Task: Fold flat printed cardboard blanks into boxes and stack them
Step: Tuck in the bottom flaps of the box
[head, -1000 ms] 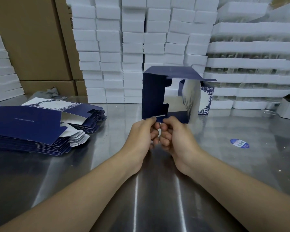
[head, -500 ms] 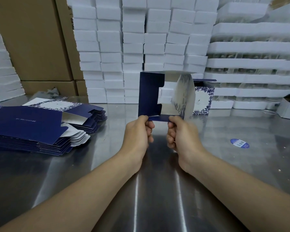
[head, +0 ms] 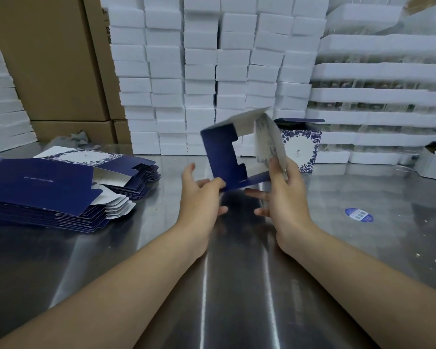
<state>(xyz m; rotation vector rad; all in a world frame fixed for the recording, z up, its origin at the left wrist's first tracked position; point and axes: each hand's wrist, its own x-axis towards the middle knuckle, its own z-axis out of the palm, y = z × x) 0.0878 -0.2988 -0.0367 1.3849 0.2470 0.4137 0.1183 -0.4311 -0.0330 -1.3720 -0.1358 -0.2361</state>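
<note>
Two bare forearms reach out over the steel table [head: 363, 253], and between the hands a half-folded box [head: 219, 152] is held up off the surface, tilted to the left. The left hand [head: 199, 197] pinches the bottom corner of its navy panel between thumb and curled fingers, the index finger lifted clear. The right hand [head: 290, 197] grasps the white blue-printed panel on the other side, thumb pressed on the near face, while its lower fingers [head: 256, 192] stretch out loose beneath the box. The box is an open sleeve: the navy notched side, a pale top panel and the printed side form a hollow that one can look straight through. To the left lies a stack of flat blanks [head: 40, 182], navy side up with silvery flaps sticking out, and just behind it a second stack [head: 139, 170] topped by a white blank with a blue floral border. On the right of the table sits a small round blue sticker [head: 359, 215], well apart from the hands. Farther back, just beyond the held box, a finished box [head: 300, 144] stands upright with its navy top flap raised; what is inside cannot be seen. Behind it a wall of white foam blocks [head: 199, 71] rises, with long white trays [head: 383, 96] stacked to the right and brown cartons [head: 48, 59] to the left.
</note>
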